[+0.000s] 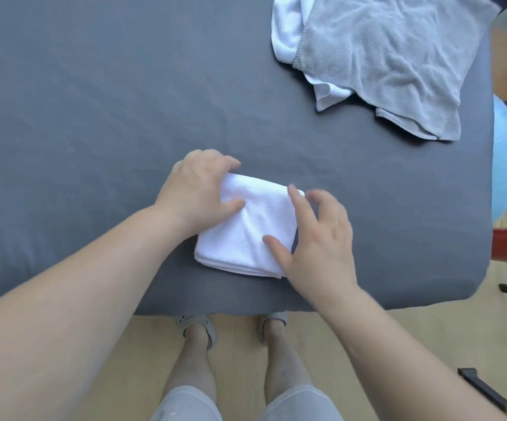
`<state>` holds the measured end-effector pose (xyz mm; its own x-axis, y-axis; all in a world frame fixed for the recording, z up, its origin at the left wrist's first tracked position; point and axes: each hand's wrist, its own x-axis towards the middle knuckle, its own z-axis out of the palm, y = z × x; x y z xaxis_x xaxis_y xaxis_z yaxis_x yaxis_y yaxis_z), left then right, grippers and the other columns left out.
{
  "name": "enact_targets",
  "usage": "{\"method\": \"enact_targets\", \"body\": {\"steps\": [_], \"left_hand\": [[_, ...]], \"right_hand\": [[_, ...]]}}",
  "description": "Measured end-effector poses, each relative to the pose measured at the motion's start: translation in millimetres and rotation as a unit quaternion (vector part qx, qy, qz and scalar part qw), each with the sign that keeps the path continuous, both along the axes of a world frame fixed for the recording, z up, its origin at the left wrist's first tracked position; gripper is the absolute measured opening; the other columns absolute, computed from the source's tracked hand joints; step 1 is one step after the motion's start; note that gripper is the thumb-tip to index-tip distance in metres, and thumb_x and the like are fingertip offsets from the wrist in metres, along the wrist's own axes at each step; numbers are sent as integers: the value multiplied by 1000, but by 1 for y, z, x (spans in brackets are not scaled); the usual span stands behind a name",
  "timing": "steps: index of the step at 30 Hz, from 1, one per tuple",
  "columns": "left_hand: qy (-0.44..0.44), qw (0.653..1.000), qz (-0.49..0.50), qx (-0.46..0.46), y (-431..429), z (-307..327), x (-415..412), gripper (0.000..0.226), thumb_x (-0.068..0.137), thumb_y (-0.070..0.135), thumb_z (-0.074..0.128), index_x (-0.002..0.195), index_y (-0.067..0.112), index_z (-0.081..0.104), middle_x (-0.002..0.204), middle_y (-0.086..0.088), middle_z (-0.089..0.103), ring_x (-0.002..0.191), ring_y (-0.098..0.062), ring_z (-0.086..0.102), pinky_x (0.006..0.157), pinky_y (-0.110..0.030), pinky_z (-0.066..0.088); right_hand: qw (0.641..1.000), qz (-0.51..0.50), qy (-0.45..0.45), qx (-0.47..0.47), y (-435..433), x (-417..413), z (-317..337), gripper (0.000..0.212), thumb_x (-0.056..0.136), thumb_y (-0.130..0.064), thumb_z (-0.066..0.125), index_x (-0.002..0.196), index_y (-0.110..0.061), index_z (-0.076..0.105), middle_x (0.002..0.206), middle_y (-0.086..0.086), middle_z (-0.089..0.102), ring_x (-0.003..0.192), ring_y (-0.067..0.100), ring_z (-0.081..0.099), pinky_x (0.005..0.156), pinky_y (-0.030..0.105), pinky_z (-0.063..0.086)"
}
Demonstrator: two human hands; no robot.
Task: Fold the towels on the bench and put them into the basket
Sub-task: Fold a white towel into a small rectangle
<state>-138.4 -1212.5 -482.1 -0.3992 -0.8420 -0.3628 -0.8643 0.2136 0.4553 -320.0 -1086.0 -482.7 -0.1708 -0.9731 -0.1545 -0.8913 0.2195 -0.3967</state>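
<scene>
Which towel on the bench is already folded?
The white towel nearest you, a neat layered square. The grey towel and the second white towel under it lie rumpled far right.

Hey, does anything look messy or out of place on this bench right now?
Only the far-right pile: a rumpled grey towel lies askew over a crumpled white towel. The folded white towel looks tidy.
</scene>
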Motion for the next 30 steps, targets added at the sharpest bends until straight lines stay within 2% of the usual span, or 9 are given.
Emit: {"method": "enact_targets", "body": {"steps": [3,7,12,16,19,21,25,27,30], "left_hand": [[-93,988,-118,33,1,8,3,95,70,62,73,150,29,35,140,9,41,131,-20,34,112,-38,29],[-143,979,-137,42,3,9,-6,96,69,59,75,149,30,32,131,5,42,123,-22,36,105,-37,32],[-160,977,-139,3,-1,8,-17,44,66,45,75,99,26,53,92,6,46,91,-21,45,77,-33,34],[-158,974,-154,-45,-5,9,-24,33,71,32,69,70,24,37,73,6,41,74,-24,46,67,-35,32],[-133,978,-118,-112,-15,11,-24,42,76,24,63,65,22,22,63,4,32,65,-29,41,64,-35,27],[-106,978,-96,-153,-21,9,-20,45,76,17,64,66,20,20,59,5,26,60,-29,37,61,-36,24],[-41,956,-115,-267,-10,0,-11,43,56,-3,65,72,18,31,53,6,20,45,-26,28,53,-32,18],[1,941,-115,-319,5,-14,-6,31,67,-3,58,93,13,55,61,-1,50,56,-30,53,56,-33,32],[-8,941,-123,-316,30,-21,4,53,84,8,49,136,15,59,122,-10,69,114,-33,64,94,-50,47]], "right_hand": [[987,108,26,118,-52,-8,7,110,74,-55,79,159,-24,18,149,4,34,133,26,34,109,38,31],[958,189,72,203,-85,-12,10,99,68,-59,81,149,-28,32,122,-2,45,112,24,43,95,38,43],[949,210,81,220,-83,-8,11,77,67,-50,84,130,-30,46,107,-4,49,100,22,47,81,36,46],[942,231,130,204,-98,-7,13,36,75,-36,79,90,-20,50,89,-2,42,87,24,47,65,33,35],[964,199,163,63,-108,-7,12,34,72,-19,75,77,-19,41,85,0,36,78,24,35,62,34,27],[975,178,133,14,-108,-12,12,36,67,-23,77,84,-17,46,84,0,42,77,24,38,63,35,30],[969,205,102,87,-96,-19,9,54,70,-25,77,119,-24,54,98,-1,56,91,26,51,74,41,47],[970,211,120,22,-85,-18,0,50,68,-16,76,115,-19,60,95,2,59,84,29,51,71,43,48],[959,204,140,-138,-62,-10,-18,42,75,-3,64,115,-13,68,98,5,63,78,31,51,68,39,43]]}}
